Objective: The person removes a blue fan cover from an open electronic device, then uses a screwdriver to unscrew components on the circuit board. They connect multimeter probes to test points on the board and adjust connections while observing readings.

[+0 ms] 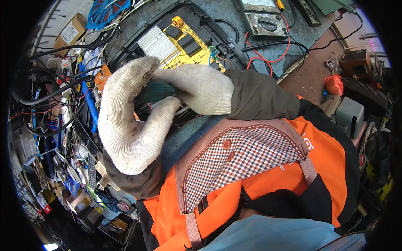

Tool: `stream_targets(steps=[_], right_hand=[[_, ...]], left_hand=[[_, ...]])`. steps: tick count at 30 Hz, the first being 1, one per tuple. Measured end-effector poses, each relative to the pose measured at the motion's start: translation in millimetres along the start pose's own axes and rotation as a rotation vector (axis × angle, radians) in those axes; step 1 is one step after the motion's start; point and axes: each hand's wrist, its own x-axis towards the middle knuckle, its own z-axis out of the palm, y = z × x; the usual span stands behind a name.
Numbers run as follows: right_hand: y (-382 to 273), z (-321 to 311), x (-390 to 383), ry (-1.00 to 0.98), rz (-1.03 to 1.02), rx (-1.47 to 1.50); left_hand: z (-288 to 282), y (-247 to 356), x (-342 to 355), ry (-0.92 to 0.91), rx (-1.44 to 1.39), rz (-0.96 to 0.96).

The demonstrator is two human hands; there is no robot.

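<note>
Both hands in thick white knitted cotton gloves, closed together around one dark teal, rounded plastic tool body (157,92). Left hand (125,121) curled in a wide arc, fingers bent over the top of the teal body and thumb hooked under it, clenched on it. Right hand (201,90) reaching in from the right, dark olive sleeve cuff behind it, fingers wrapped over the same teal body, gripping it too. Teal body almost buried between the two gloves, only a short patch showing; tip and working end hidden.

Just beyond the grip, a yellow rectangular circuit board (184,46) with a ribbed silver heat sink and black block components, lying in a black plastic frame (209,25). Farther beyond and to the right of the grip, a grey analogue multimeter with a round black dial (264,19), red and black leads (276,54) looping from it over the grey tabletop.

Far up and left of the grip, a small brown cardboard box with a white rectangular label (69,33), tilted, beside a blue plastic mesh fan guard (104,12). Just left of the left hand, a small orange circuit board (101,77) among tangled black cables. Well right of the grip, a crumpled red-orange plastic bag (334,83).

Below the grip, an orange jacket with a checked brown-and-white collar flap (234,154).
</note>
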Motion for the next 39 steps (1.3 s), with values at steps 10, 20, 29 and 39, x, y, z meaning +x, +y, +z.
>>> stream_targets(steps=[10, 20, 29, 39], right_hand=[[-4.8, -0.6, 1.3, 0.017, -0.001, -0.131], [-6.2, -0.1, 1.0, 0.003, 0.04, -0.12], [7.9, 7.6, -16.5, 0.265, -0.002, 0.033], [7.9, -0.9, -19.0, 0.36, 0.052, 0.709]], left_hand=[[0.1, -5.1, -2.4, -0.006, -0.103, -0.06], [0.8, -7.0, -1.5, -0.03, -0.062, -0.008], [-2.3, -24.5, 4.4, 0.11, -0.178, 0.102], [12.9, -17.6, 0.6, -0.152, 0.476, -0.309]])
